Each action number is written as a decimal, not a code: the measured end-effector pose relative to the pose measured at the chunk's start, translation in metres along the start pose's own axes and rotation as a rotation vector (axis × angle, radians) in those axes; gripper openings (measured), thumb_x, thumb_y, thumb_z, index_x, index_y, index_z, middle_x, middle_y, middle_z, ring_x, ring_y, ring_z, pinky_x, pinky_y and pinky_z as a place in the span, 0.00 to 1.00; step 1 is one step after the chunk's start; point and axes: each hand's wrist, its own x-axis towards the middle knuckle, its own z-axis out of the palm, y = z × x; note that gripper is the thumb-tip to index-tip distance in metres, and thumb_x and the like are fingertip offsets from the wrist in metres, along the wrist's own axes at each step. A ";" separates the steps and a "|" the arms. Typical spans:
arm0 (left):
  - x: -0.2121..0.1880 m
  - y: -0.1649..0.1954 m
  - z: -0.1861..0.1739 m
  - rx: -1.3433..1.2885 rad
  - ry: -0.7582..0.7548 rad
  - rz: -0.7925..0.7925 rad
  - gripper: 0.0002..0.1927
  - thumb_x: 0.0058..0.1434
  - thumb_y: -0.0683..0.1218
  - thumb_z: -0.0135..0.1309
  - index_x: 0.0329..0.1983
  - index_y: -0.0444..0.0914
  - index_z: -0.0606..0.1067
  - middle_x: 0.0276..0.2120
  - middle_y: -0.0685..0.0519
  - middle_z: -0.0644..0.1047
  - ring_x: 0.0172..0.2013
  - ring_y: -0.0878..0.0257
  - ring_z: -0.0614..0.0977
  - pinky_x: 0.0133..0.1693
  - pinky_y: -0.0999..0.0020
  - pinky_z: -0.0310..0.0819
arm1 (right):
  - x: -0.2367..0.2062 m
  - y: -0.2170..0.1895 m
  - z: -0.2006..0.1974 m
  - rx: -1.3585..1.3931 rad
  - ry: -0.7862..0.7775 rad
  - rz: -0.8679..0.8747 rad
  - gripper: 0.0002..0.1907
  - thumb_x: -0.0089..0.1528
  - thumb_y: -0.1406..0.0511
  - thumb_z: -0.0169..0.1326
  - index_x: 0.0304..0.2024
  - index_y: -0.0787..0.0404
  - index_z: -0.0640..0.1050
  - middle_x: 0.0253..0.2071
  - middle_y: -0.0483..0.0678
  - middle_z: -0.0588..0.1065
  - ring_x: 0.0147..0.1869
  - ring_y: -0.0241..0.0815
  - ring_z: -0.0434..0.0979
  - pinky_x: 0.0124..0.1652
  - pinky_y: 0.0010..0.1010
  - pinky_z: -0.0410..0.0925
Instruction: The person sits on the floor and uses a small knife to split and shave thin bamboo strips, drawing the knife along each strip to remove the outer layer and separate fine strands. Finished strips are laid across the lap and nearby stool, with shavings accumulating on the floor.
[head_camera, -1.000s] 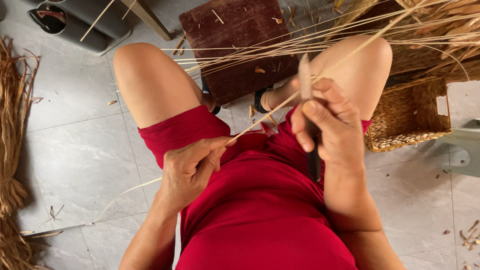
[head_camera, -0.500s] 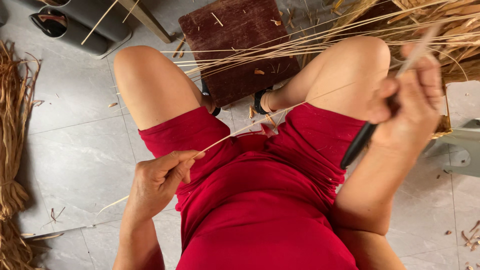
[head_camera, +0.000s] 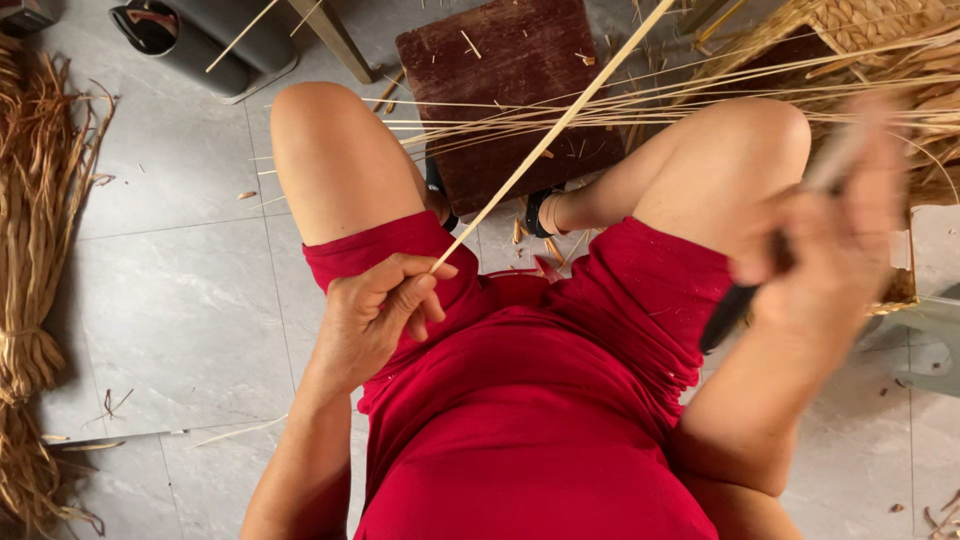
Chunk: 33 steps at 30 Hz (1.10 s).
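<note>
My left hand (head_camera: 375, 315) pinches the strip (head_camera: 560, 125) mid-frame; my blurred right hand (head_camera: 825, 235) grips the knife (head_camera: 735, 310). Keep the strip taut.

Bright, even daylight with soft, faint shadows on the floor (head_camera: 180, 300) and no glare. The right hand (head_camera: 830, 230) and its knife (head_camera: 770, 270) are smeared by motion blur; the left hand (head_camera: 375, 315) is sharp.

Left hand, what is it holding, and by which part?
The left hand pinches a thin pale cane strip at its near, lower end, between thumb and fingertips.
</note>
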 end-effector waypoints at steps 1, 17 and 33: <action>0.003 0.001 0.003 -0.010 -0.011 -0.002 0.11 0.72 0.43 0.49 0.48 0.34 0.80 0.23 0.54 0.79 0.20 0.72 0.77 0.23 0.78 0.72 | -0.006 0.001 0.016 0.030 -0.093 0.065 0.26 0.75 0.71 0.52 0.74 0.65 0.61 0.35 0.54 0.78 0.20 0.36 0.69 0.21 0.22 0.61; 0.009 0.026 0.021 -0.001 -0.188 -0.005 0.12 0.72 0.44 0.47 0.48 0.36 0.80 0.19 0.55 0.78 0.19 0.72 0.78 0.20 0.77 0.71 | -0.016 0.004 0.118 0.070 -0.710 0.471 0.22 0.72 0.68 0.49 0.67 0.66 0.65 0.30 0.54 0.79 0.22 0.33 0.75 0.23 0.18 0.68; 0.003 0.037 0.021 0.067 -0.153 0.083 0.08 0.71 0.42 0.51 0.45 0.35 0.80 0.21 0.55 0.79 0.19 0.71 0.79 0.21 0.76 0.70 | -0.019 -0.002 0.110 0.183 -0.554 0.503 0.19 0.73 0.69 0.50 0.65 0.68 0.69 0.28 0.54 0.77 0.21 0.34 0.70 0.23 0.20 0.66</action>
